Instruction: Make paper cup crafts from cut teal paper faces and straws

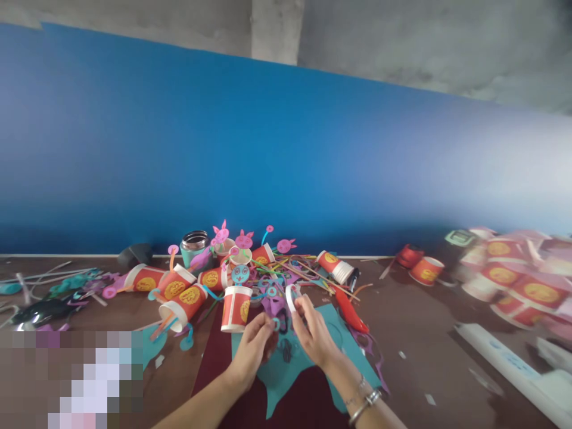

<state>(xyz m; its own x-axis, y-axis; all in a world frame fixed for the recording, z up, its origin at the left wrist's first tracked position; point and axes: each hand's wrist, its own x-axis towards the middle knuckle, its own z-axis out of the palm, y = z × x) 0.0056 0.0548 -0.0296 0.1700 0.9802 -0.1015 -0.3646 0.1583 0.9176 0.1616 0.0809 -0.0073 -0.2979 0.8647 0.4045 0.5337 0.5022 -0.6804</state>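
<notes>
My left hand [255,345] is closed in a pinch over the dark red sheet, with a small teal paper circle [276,325] at its fingertips. In my right hand [313,333] is a white roll of tape [291,297], held on edge between thumb and fingers. Beneath both hands lies a cut teal sheet [297,375] with ragged edges. Just beyond my left hand stands a red and white paper cup [236,310]. A teal paper face [240,273] rises from it, and teal arms with round ends stick out at its sides.
Several decorated paper cups [181,304] lie left of centre, near an open thermos [195,241]. Loose straws [297,265] and purple scraps are heaped behind. Red-handled scissors [351,308] lie to the right. A power strip [500,357] and a blurred cup pile [518,280] are further right.
</notes>
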